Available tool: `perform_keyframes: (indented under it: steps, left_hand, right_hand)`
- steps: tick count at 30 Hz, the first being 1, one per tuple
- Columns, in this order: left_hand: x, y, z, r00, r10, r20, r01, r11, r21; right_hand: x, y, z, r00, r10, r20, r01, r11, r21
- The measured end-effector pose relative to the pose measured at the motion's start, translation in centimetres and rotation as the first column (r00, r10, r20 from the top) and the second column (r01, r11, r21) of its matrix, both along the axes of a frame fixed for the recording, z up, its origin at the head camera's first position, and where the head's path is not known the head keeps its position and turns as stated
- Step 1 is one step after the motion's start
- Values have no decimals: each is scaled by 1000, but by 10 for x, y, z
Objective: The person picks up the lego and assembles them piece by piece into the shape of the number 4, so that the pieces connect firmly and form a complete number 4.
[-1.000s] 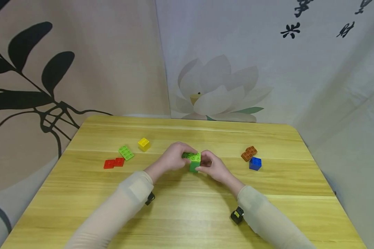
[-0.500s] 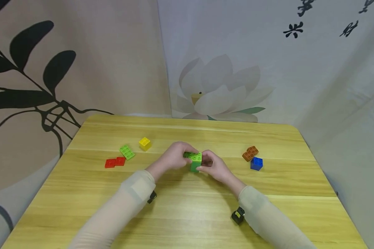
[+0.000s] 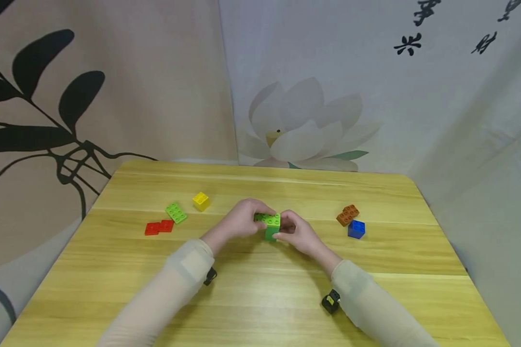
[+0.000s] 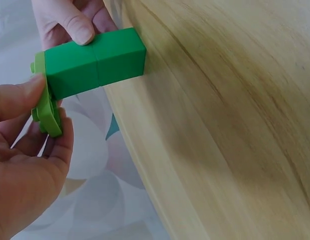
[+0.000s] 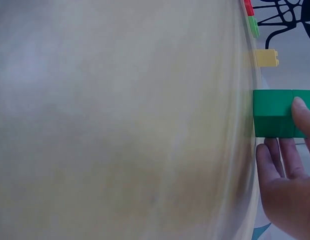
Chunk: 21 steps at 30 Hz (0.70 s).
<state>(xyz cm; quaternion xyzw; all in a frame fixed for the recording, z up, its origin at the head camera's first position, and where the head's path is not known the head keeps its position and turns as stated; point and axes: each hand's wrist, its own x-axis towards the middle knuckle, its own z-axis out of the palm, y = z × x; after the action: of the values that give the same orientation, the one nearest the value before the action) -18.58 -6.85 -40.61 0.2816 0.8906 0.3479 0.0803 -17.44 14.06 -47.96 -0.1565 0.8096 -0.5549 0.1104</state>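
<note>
Between the two hands stands a stack of two dark green toy bricks (image 4: 94,62), one on the other, capped by a thin light green studded brick (image 3: 272,220). My left hand (image 3: 243,219) grips the overhanging part of that light green brick, thumb on its studded side and fingers beneath in the left wrist view. On the right of the stack, my right hand (image 3: 299,233) holds the dark green bricks, its thumb pressed on their side and fingers behind. In the right wrist view the dark green stack's base (image 5: 272,125) meets the tabletop.
On the wooden table (image 3: 260,299), a yellow brick (image 3: 201,201), a light green flat brick (image 3: 176,212) and red flat pieces (image 3: 159,227) lie to the left. Brown bricks (image 3: 347,215) and a blue brick (image 3: 356,229) lie to the right. A printed cloth (image 3: 312,58) hangs behind.
</note>
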Motion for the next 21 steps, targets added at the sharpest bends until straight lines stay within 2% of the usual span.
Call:
perform_keyframes:
  steps: [13, 21]
  left_hand:
    - [-3, -8, -7, 994, -81, -71, 82, 997, 11]
    - [-4, -23, -9, 999, -32, -23, 34, 994, 102]
  right_hand:
    - [0, 0, -2, 1000, 2, -1, -2, 1000, 5]
    - [1, 0, 0, 1000, -8, 9, 8, 1000, 19]
